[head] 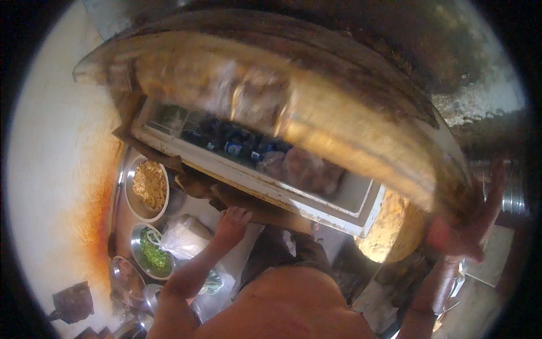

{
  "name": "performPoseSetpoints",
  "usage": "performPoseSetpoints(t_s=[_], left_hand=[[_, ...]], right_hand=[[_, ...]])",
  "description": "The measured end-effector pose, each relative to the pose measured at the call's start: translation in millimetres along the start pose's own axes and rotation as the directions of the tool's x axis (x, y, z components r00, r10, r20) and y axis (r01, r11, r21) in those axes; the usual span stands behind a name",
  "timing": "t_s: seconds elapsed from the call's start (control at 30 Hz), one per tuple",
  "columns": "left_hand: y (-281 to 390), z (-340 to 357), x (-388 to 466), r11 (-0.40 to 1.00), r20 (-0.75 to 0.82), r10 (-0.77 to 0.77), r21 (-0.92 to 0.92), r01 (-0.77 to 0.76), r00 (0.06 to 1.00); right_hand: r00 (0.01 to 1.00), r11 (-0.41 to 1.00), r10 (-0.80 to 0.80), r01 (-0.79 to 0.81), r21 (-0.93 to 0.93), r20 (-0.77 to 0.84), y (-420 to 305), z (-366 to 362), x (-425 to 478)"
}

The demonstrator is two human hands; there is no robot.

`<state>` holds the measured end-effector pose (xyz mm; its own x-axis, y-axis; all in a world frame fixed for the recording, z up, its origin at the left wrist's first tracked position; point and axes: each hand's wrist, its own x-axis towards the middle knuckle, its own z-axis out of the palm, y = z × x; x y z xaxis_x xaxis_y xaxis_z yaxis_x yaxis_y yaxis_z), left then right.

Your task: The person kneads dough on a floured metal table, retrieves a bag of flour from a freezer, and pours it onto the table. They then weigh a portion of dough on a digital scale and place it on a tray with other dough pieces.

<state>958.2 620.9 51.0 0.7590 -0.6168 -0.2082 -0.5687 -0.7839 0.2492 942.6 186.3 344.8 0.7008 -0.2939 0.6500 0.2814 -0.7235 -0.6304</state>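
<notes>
A chest freezer (271, 186) with a pale rim stands uncovered before me. Dark bottles with blue-and-white labels (233, 146) and frosty plastic bags (307, 167) lie inside. Over it slants a large, worn brown-and-yellow lid or panel (360, 135), blurred. My left hand (233, 219) rests with bent fingers on a brown board (266, 212) along the freezer's near side; whether it grips the board is unclear. At the panel's right end, my right hand (461, 231) is raised with its fingers spread, its palm side against or close to the panel's edge; the blur hides the exact contact.
To the left are metal bowls of brown crumbly food (149, 186) and chopped greens (154, 254), beside a tied white plastic bag (186, 239). More metal dishes (127, 275) sit lower down. A round yellowish object (387, 233) is by the freezer's right corner. A stained wall (59, 169) bounds the left.
</notes>
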Motion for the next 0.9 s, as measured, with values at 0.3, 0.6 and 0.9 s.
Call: performPoseSetpoints(t_s=[0.3, 0.6, 0.9], left_hand=[[2.0, -5.8, -5.0, 0.993, 0.006, -0.034, -0.109, 0.034, 0.999], [4.9, -20.5, -6.4, 0.985, 0.022, -0.061, -0.162, 0.064, 0.998], [7.6, -30.2, -20.4, 0.991, 0.092, -0.003, -0.13, 0.015, 0.996]], right_hand=[[0.976, 0.932, -0.119, 0.173, -0.319, 0.183, 10.3, 8.4, -92.6], [0.977, 0.96, -0.007, 0.067, -0.273, 0.215, 38.4, 31.2, -196.8], [0.911, 0.896, 0.411, -0.407, -0.175, -0.017, 2.5, -7.6, -281.3]])
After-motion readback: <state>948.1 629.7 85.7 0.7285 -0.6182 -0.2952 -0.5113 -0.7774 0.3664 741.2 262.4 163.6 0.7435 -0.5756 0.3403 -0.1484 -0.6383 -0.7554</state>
